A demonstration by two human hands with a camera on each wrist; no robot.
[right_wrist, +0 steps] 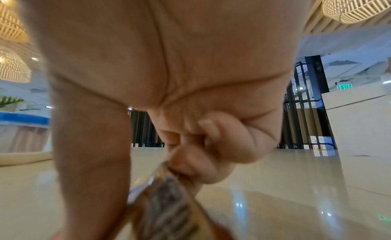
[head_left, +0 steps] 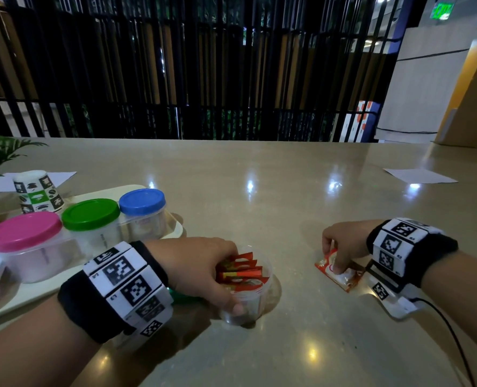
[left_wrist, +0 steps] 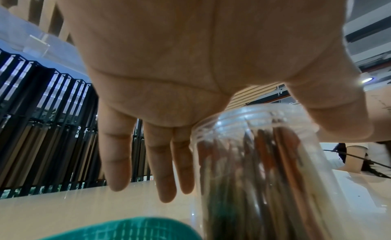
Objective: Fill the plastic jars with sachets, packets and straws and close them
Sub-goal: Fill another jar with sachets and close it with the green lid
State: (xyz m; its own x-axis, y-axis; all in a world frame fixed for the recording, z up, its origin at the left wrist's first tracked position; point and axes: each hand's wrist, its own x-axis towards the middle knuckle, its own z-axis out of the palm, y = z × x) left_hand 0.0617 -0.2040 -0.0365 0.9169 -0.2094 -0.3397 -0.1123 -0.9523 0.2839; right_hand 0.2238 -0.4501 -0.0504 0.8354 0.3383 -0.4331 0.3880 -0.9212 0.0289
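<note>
An open clear plastic jar (head_left: 248,291) stands on the table near the front, packed with upright red sachets (head_left: 241,270). My left hand (head_left: 233,280) grips it, thumb on the near wall and fingers over the far rim. In the left wrist view the jar (left_wrist: 264,168) sits between the thumb and the other fingers (left_wrist: 118,160). A green lid (head_left: 182,298) lies flat under my left wrist, and its edge also shows as the green lid (left_wrist: 127,230) at the bottom. To the right, my right hand (head_left: 331,259) pinches red-and-white sachets (head_left: 343,276) lying on the table; the sachets (right_wrist: 167,201) show up close under curled fingers (right_wrist: 196,168).
A cream tray (head_left: 173,233) at the left carries three closed jars with pink (head_left: 25,233), green (head_left: 90,213) and blue (head_left: 142,201) lids. An upturned paper cup (head_left: 39,195) stands behind them. A paper sheet (head_left: 418,175) lies far right. A cable (head_left: 449,331) trails from my right wrist.
</note>
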